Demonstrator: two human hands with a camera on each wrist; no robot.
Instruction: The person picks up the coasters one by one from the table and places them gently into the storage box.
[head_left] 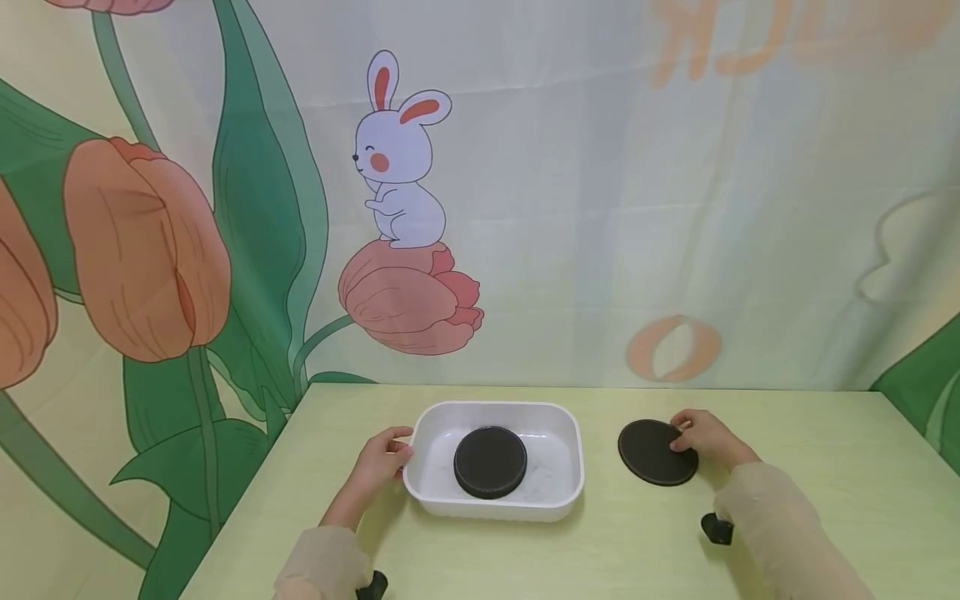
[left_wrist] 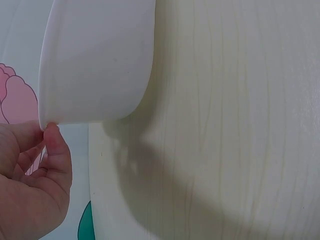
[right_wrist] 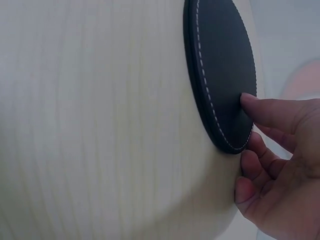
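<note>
A white rectangular basin (head_left: 555,450) with rounded corners sits on the table, and a thick round black disc or stack of discs (head_left: 491,461) lies in it. At its left end, my left hand (head_left: 383,460) pinches the rim between thumb and fingers; the left wrist view shows the thumb (left_wrist: 56,145) on the rim. To the right of the basin is a round black coaster (head_left: 651,454) with white edge stitching. My right hand (head_left: 708,437) pinches its right edge, the thumb (right_wrist: 270,111) on top and fingers curled by the edge in the right wrist view.
The pale wood-grain table (head_left: 600,550) ends at the back against a printed curtain (head_left: 570,208) with tulips and a rabbit. A black device (head_left: 717,528) shows at the right sleeve, and another black device (head_left: 372,586) at the left sleeve.
</note>
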